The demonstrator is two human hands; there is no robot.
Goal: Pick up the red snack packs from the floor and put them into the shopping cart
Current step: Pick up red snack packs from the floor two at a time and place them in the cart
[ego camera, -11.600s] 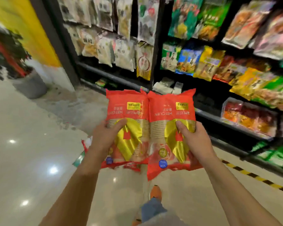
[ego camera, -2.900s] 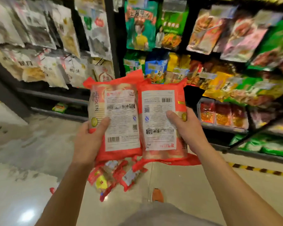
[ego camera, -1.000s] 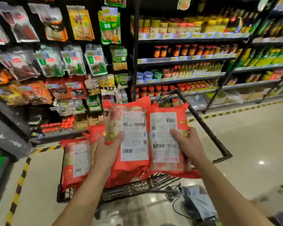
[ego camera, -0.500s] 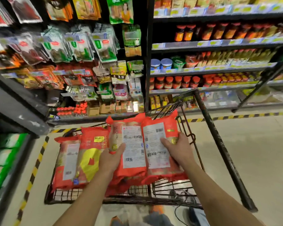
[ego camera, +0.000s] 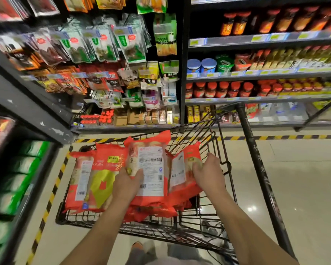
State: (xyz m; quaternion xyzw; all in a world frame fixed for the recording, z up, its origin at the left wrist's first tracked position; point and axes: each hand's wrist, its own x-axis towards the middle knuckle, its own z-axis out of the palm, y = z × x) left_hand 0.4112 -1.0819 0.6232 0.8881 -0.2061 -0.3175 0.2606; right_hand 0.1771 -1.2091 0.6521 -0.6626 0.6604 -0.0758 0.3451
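A black wire shopping cart stands below me. My left hand grips a red snack pack, label side up, inside the cart's basket. My right hand holds a second red pack tilted on edge just to its right, low in the basket. Two more red packs lie against the cart's left side, and other red packs show beneath the held ones.
Shelves of hanging snack bags and jars stand close behind the cart. A dark shelf unit with green packs juts in at left. Yellow-black tape marks the tiled floor; open floor lies to the right.
Both hands have lowered their packs deeper into the cart's basket. The right pack has tipped on edge and drawn apart from the left one.
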